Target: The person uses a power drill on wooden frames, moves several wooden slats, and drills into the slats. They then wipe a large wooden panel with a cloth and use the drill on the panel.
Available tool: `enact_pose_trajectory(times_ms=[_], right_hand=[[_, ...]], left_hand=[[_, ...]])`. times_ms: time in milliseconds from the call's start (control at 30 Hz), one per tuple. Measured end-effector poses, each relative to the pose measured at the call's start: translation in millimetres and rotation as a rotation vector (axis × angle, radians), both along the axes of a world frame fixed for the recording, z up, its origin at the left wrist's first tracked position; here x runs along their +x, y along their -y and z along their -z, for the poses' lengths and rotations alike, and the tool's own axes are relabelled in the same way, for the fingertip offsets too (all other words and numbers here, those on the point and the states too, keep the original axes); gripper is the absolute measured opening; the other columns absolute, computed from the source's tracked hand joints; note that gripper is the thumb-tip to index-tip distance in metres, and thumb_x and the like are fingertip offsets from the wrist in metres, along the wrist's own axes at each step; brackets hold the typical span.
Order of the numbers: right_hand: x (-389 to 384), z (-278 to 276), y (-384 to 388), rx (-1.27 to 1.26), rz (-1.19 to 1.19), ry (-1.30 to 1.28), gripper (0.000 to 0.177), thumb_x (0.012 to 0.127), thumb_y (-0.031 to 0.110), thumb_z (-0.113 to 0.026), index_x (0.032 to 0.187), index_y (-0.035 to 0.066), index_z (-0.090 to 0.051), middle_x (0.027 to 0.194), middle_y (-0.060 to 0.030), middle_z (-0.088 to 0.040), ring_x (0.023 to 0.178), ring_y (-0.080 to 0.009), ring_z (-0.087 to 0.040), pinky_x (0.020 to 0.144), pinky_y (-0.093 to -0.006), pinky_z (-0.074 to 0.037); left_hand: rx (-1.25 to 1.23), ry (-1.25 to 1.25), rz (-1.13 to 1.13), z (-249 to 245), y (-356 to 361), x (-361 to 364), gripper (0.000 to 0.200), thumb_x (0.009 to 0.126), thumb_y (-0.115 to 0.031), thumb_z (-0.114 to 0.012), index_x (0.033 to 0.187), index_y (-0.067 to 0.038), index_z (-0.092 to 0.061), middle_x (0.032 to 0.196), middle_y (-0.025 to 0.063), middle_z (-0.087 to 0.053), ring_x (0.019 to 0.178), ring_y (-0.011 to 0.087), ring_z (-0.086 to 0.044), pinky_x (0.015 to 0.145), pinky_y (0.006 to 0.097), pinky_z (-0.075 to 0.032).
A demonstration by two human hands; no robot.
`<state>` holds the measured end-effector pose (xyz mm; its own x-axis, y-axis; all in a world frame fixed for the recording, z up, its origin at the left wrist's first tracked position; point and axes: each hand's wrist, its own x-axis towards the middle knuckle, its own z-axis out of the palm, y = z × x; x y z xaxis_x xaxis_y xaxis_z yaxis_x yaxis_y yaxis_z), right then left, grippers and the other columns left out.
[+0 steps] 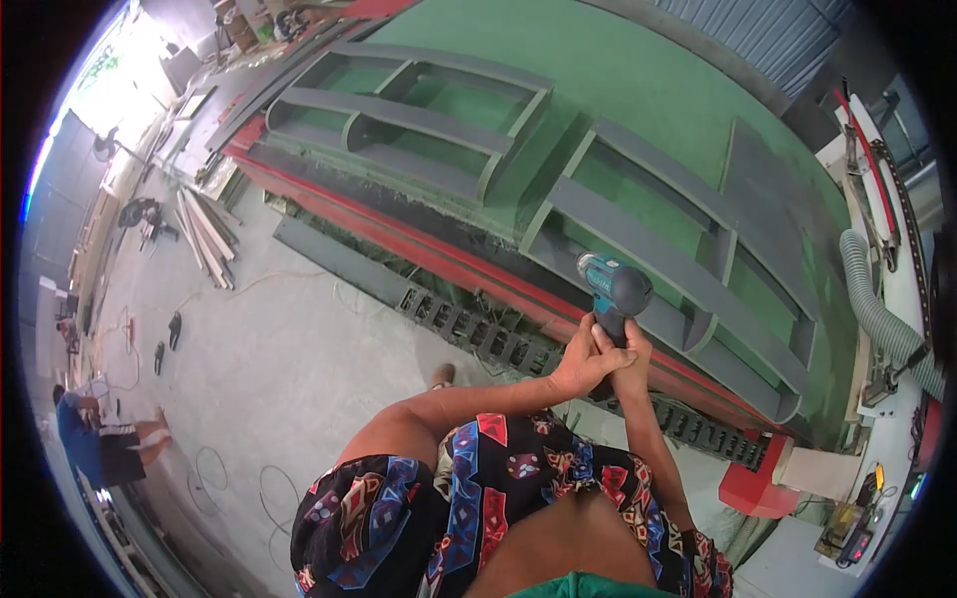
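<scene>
A teal and black cordless drill (614, 286) is held out over the near edge of the green-topped machine table, its chuck end pointing away to the upper left. My right hand (632, 365) is closed round its grip. Against it, my left hand (586, 363) is closed too, its fingers overlapping at the same handle. Just beyond the drill lies a grey shelf-like frame (648, 239) with curved end pieces and cross dividers. The lower part of the handle is mostly hidden by my hands.
Another grey frame (399, 110) lies farther left on the green table (528, 40). A red rail (399, 239) runs along its near side. A grey hose (872, 289) hangs at right. Wood strips (206, 239) and cables lie on the floor. Another person (100, 439) is low at far left.
</scene>
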<state>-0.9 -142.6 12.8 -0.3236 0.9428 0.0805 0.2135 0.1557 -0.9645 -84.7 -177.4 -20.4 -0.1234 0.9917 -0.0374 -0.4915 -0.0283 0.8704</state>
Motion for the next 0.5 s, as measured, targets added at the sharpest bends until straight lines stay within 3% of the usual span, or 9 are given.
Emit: enact_pose_trajectory(times_ms=[267,500], right_hand=[[-52.9,-12.3,8.8,0.114,0.143,0.033,0.028,0.080,0.020,-0.070,0.098,0.002,-0.060,0.080,-0.0051,-0.061,0.071,-0.0106,-0.055,0.064,-0.0267,-0.046],[-173.4,-7.6,25.9,0.187,0.264,0.143,0.030,0.082,0.021,-0.068,0.101,0.001,-0.057,0.081,-0.0068,-0.061,0.073,-0.0117,-0.056,0.064,-0.0270,-0.047]], left_hand=[[0.080,-0.009,0.128,-14.0,-0.1,-59.6,0.065,0.075,-0.018,-0.072,0.121,0.004,-0.032,0.108,0.0111,-0.050,0.103,0.0165,-0.050,0.090,0.0305,-0.042],[0.151,0.091,0.309,-23.1,4.7,-190.8,0.057,0.078,-0.008,-0.068,0.122,0.000,-0.033,0.108,0.0060,-0.048,0.102,0.0124,-0.047,0.090,0.0288,-0.040]])
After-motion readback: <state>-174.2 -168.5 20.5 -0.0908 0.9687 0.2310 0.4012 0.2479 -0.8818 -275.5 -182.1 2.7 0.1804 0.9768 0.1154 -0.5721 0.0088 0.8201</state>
